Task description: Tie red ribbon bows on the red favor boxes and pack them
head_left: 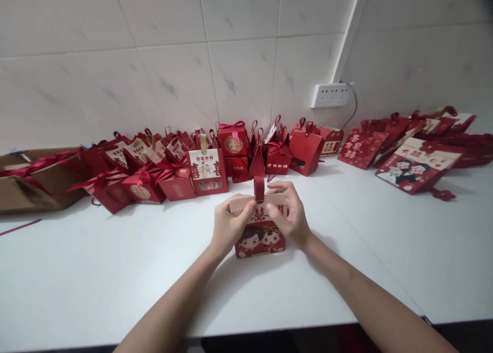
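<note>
- I see, through the head camera, the left hand (228,222) and the right hand (293,217) both on one red gift box (260,245), at the near middle of the white table (115,286); it appears to stand upright on the surface.
- On the left I read a pinch: the thumb presses the pale top edge from the front, while the other fingers go behind it, mostly hidden from me.
- On the right the thumb also presses the front of that edge; the fingers curl over and behind it, the upper ones raised near the strap loop (259,188), which sticks up between the hands.
- The box front shows two cartoon faces, with a red character above them.
- Behind it I have a crowded row of red boxes (227,142), many with loops or ribbon bows; a white-fronted box (205,163) stands in its front line.
- At my left sits an open cardboard carton (65,181); a thin ribbon strip (21,227) lies below it.
- At my right I see more bags, among them a couple-print box (412,169), tilted, a flower tag (444,195) beside it; a power strip (330,95) is on the tiled wall (165,19).
</note>
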`<state>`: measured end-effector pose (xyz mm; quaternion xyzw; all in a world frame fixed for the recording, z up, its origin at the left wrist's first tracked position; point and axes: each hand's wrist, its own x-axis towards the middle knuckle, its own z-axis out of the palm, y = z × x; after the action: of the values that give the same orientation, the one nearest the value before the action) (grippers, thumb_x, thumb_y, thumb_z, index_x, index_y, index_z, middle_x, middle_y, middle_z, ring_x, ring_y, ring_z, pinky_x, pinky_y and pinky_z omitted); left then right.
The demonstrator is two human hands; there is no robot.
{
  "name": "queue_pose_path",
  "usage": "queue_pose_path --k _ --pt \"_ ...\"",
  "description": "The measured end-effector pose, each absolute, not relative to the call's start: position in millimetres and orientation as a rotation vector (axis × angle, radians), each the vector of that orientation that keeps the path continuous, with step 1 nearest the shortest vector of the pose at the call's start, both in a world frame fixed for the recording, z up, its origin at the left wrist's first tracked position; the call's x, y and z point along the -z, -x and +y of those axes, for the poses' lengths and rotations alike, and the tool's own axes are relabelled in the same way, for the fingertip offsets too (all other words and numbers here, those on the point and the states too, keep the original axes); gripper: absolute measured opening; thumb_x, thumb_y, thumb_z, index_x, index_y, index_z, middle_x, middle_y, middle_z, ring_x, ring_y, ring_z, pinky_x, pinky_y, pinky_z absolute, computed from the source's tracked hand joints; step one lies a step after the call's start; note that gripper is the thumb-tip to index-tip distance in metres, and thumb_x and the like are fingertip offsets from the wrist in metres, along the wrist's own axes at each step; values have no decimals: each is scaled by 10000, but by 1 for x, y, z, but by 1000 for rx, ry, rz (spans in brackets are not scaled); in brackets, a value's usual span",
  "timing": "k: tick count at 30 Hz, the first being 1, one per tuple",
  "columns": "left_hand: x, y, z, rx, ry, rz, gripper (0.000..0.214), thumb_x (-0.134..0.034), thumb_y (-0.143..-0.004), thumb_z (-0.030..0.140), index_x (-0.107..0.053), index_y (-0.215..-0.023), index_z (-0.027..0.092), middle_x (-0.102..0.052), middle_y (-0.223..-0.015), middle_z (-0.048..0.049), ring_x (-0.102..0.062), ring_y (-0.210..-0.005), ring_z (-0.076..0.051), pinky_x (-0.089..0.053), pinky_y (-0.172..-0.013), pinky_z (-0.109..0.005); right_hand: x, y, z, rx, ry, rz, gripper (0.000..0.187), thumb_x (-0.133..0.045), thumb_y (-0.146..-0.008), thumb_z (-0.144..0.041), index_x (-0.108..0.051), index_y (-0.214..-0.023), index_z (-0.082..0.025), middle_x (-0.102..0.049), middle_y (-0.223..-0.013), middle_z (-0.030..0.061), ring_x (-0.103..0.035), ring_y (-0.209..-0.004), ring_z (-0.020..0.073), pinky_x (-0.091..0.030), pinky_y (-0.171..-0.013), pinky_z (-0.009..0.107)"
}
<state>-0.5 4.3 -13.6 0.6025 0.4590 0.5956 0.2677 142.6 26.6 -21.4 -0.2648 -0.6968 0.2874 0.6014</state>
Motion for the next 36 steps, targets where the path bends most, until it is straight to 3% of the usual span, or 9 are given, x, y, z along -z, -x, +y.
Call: queue_pose_path --k 7,13,16,18,20,24,26,30,36 --pt "14 1 5 -1602 -1624 1258 236 -649 -740 368 -684 -725 135 -665 -674 -25 -571 -597 -115 -448 -541 -191 18 -138 25 -604 765 -1552 118 -582 -767 -251 -475 -810 -226 -531 -728 -22 -536 -652 136 -443 -577 261" --pt "13 0 5 -1553 -1571 1275 270 -642 -746 392 -679 -709 127 -650 -643 -18 -558 -572 -106 -441 -519 -185 17 -138 24 -620 769 -1581 105 -554 -781 -236 -453 -811 -230 -511 -726 -24 -522 -652 135 -441 -590 270" --pt "12 2 5 -1577 -1602 1251 260 -641 -749 387 -685 -730 131 -669 -684 -24 -586 -610 -117 -456 -546 -193 21 -144 28 -766 616 -1607 314 -548 -769 -234 -413 -1052 -257 -539 -820 -6 -551 -715 155 -462 -632 298" --pt "13 4 7 -1608 -1583 1269 264 -644 -747 393 -685 -745 133 -678 -707 -30 -604 -631 -128 -466 -561 -204 24 -149 32 -915 475 -1633 545 -532 -760 -239 -265 -1233 -277 -553 -902 11 -571 -759 169 -476 -655 322" --pt "13 8 9 -1661 -1517 1314 280 -653 -737 409 -685 -761 133 -684 -725 -37 -617 -652 -140 -476 -579 -218 28 -153 38 -1001 434 -1699 601 -539 -743 -232 -240 -1263 -269 -568 -950 27 -585 -813 185 -484 -698 345" --pt "16 14 17 -1763 -1403 1333 298 -682 -703 425 -683 -795 142 -691 -755 -40 -623 -686 -153 -481 -606 -231 31 -154 46 -1029 638 -1779 358 -590 -723 -209 -499 -1069 -195 -627 -906 43 -600 -829 200 -481 -753 359" --pt "18 17 22 -1793 -1340 1229 324 -618 -751 454 -677 -830 145 -696 -806 -54 -634 -736 -166 -494 -649 -251 31 -152 47 -1119 722 -1655 296 -609 -727 -236 -560 -1013 -174 -654 -925 54 -610 -835 202 -486 -771 362" --pt "19 22 28 -1928 -1118 940 410 -478 -810 491 -617 -1006 159 -675 -1020 -100 -642 -920 -202 -496 -813 -319 29 -147 52 -1423 809 -1204 291 -679 -689 -297 -622 -943 -165 -692 -932 57 -637 -809 194 -516 -722 328" --pt "23 19 22 -1841 -1458 845 501 -531 -785 499 -525 -1194 210 -534 -1285 -121 -539 -1125 -252 -469 -883 -354 35 -145 63 -1684 782 -653 107 -640 -759 -304 -644 -821 -217 -700 -791 -15 -636 -663 122 -537 -580 226"
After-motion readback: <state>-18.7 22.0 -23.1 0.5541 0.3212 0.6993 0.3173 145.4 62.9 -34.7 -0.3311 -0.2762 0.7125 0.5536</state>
